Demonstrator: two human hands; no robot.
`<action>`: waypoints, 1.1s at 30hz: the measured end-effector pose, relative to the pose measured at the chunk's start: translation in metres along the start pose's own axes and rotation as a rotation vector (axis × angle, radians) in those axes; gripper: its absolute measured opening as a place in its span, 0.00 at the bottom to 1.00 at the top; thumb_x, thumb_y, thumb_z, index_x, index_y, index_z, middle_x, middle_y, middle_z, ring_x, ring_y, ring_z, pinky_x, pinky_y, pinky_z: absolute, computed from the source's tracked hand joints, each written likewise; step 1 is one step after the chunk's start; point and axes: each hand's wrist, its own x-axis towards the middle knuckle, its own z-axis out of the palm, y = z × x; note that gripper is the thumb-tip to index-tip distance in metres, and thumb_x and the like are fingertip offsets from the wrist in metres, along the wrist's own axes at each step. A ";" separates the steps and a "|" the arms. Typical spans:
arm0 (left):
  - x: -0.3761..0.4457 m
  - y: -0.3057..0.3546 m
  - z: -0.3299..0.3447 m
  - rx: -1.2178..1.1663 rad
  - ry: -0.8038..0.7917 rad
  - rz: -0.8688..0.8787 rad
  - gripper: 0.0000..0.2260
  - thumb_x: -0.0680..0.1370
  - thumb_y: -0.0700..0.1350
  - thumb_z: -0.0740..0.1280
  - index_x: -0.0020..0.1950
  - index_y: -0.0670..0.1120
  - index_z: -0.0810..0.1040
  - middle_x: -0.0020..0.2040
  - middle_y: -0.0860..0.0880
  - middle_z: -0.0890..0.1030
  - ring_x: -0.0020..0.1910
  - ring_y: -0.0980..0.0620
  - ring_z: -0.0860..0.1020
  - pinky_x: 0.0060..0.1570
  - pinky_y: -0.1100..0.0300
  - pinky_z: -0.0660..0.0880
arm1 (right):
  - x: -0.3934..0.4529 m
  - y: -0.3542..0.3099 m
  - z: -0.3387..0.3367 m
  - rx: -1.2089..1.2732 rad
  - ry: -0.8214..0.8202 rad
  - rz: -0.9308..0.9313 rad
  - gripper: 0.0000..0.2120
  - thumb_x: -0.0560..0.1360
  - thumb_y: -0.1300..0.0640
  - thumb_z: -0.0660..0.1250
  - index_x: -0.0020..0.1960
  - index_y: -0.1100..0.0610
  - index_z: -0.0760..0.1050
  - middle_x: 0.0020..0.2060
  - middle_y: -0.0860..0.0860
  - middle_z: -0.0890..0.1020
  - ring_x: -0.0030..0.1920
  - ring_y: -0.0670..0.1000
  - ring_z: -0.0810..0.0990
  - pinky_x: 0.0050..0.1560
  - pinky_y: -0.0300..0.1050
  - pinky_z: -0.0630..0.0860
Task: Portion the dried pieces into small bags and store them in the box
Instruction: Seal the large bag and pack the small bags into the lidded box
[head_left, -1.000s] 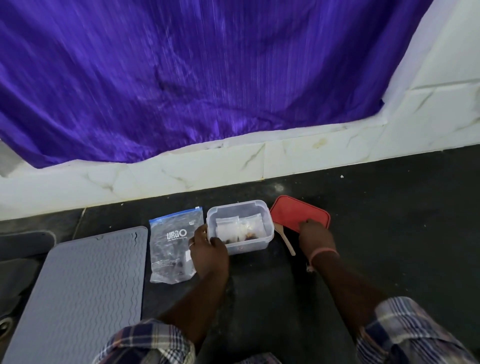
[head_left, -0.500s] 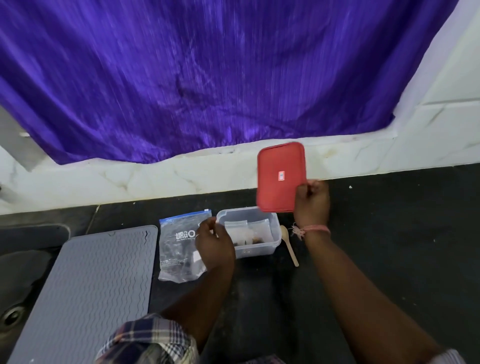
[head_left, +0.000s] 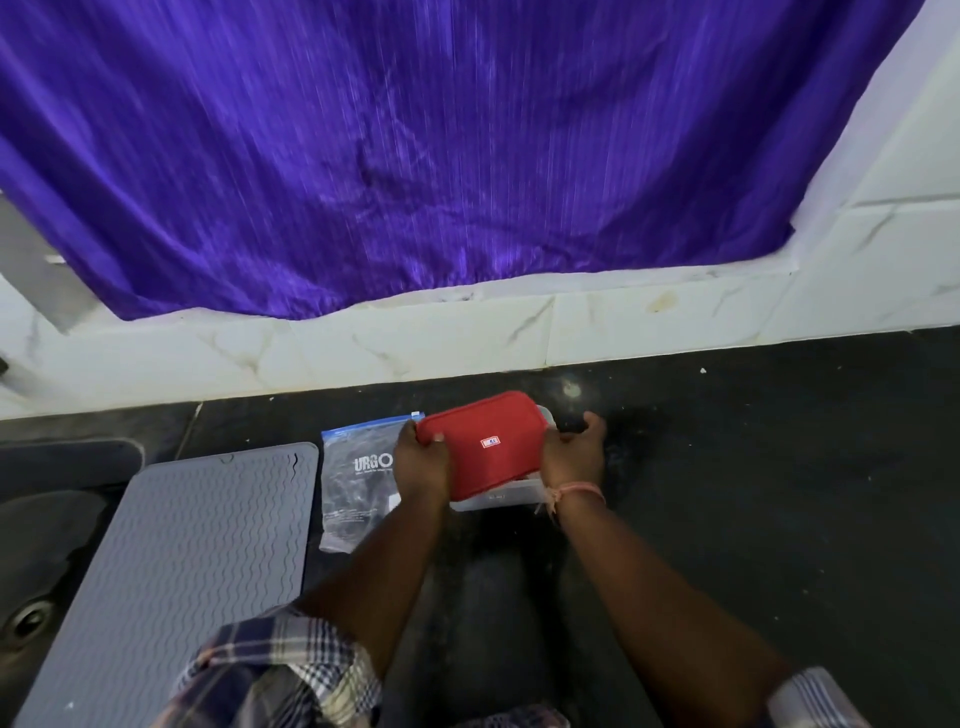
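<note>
A red lid (head_left: 483, 441) lies over the clear plastic box (head_left: 498, 499) on the dark counter, covering what is inside. Only the box's front wall and far right corner show. My left hand (head_left: 421, 460) grips the lid's left edge, thumb on top. My right hand (head_left: 574, 452) grips its right edge. A clear zip bag (head_left: 353, 478) printed URGO, with a blue top strip, lies flat just left of the box, partly under my left hand. The wooden spoon is hidden.
A grey ribbed mat (head_left: 187, 566) lies at the left, beside a sink with a drain (head_left: 28, 621). A white marble ledge (head_left: 415, 343) and purple curtain (head_left: 415, 145) back the dark counter (head_left: 753, 467), which stretches to the right.
My right hand picked the red lid off the counter, raised it, then brought it down onto the box. My left hand moved from the box's side to the lid's left edge.
</note>
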 end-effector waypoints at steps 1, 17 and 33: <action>0.004 0.000 0.000 0.046 -0.013 0.015 0.19 0.81 0.42 0.64 0.73 0.40 0.74 0.68 0.39 0.79 0.67 0.37 0.77 0.69 0.48 0.72 | 0.005 -0.003 -0.003 -0.063 0.003 -0.029 0.22 0.77 0.60 0.66 0.71 0.58 0.69 0.55 0.56 0.82 0.56 0.56 0.81 0.53 0.41 0.70; 0.011 -0.017 0.020 0.277 -0.073 0.253 0.21 0.83 0.35 0.60 0.77 0.41 0.69 0.79 0.37 0.65 0.76 0.38 0.68 0.74 0.50 0.65 | 0.014 0.005 0.007 -0.679 -0.074 -0.067 0.18 0.75 0.56 0.59 0.62 0.58 0.75 0.61 0.61 0.72 0.60 0.65 0.75 0.62 0.54 0.74; 0.032 -0.019 0.032 0.496 -0.072 0.229 0.20 0.83 0.44 0.60 0.76 0.51 0.71 0.70 0.39 0.71 0.68 0.35 0.70 0.65 0.41 0.70 | 0.045 0.007 0.027 -0.728 -0.132 -0.080 0.22 0.82 0.49 0.51 0.69 0.59 0.69 0.65 0.63 0.75 0.63 0.66 0.75 0.64 0.56 0.72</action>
